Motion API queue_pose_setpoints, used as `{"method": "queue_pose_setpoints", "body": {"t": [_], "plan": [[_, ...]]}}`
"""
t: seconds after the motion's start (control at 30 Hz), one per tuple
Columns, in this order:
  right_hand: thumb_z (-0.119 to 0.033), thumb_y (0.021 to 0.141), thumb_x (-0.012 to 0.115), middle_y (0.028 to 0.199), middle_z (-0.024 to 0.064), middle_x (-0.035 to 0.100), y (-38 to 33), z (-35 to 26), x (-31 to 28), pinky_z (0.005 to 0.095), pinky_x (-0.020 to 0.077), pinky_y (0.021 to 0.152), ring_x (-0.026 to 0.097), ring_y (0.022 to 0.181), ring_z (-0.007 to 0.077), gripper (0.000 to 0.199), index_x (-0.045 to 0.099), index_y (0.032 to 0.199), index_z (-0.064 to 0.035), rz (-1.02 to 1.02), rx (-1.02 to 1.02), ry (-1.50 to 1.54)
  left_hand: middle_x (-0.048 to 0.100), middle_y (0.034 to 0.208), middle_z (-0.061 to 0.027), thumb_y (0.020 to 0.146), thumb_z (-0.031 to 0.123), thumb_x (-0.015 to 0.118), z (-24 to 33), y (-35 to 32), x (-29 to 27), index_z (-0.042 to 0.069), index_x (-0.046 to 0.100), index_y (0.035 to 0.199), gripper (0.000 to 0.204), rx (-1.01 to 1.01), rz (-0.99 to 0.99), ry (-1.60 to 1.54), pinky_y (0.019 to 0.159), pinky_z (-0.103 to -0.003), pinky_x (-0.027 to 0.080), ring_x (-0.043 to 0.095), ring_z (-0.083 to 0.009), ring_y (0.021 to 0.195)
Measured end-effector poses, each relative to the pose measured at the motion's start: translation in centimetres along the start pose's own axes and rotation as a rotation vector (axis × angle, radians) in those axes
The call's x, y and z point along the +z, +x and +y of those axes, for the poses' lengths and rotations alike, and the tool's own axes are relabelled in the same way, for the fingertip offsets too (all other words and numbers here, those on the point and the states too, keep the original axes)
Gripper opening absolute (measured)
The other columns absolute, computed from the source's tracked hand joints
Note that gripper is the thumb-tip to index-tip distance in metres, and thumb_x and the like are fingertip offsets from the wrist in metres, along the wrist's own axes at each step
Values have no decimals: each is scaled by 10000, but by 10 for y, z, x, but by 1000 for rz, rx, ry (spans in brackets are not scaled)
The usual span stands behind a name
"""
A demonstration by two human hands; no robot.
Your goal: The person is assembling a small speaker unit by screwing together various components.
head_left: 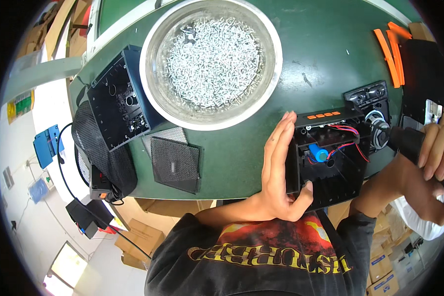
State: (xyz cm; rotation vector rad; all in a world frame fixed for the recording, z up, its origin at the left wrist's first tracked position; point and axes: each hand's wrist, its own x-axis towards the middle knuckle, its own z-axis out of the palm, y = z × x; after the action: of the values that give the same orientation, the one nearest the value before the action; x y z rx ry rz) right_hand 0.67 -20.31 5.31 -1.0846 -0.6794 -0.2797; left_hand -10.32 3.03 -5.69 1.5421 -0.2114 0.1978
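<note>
My left hand (283,177) braces an open black speaker housing (330,182), its fingers straight along the left wall and its thumb over the near edge. Inside the housing lie a blue cylindrical battery (318,153) and red and blue wires (348,129). Orange buttons (323,115) line its far side. A round speaker driver (378,129) on a black panel (367,93) stands against the housing's right side. At the right rim my right hand (436,153) is closed round a black tool with a thick barrel (407,143); its exact kind is unclear.
A large metal bowl (150,93) of short silver screws (214,64) stands on the green table (325,49). Left of it are another black housing (116,101), mesh grilles (175,165) and a black mesh-covered object (103,148). Orange strips (392,56) lie at the far right.
</note>
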Motion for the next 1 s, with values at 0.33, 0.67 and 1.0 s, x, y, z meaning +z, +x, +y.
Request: {"method": "queue_pose_setpoints", "body": {"t": [0.33,0.67,1.0], "plan": [[-578,1060,597,854,172,562,3,31,14,315,491,418,578,605,236,656,429,1331,-4,-152,14,57,348,1613,-420,659,55,630,-1,1,-2,-181,303,1579,1005,18,-2,16,1280,-580,237,337,-563,1537],[-515,943,770,827,116,561,-14,24,26,312,505,499,569,612,203,625,451,1222,-55,84,72,-69,346,1643,-348,783,163,660,3,-3,-1,-191,272,1592,965,-103,16,18,1289,-506,253,355,-451,1553],[-427,879,895,802,91,581,-3,22,39,311,512,561,579,625,194,615,457,1126,-73,85,163,-245,268,1659,-354,794,196,645,5,1,9,-184,176,1612,1017,-69,31,-7,1301,-517,198,278,-448,1573]]}}
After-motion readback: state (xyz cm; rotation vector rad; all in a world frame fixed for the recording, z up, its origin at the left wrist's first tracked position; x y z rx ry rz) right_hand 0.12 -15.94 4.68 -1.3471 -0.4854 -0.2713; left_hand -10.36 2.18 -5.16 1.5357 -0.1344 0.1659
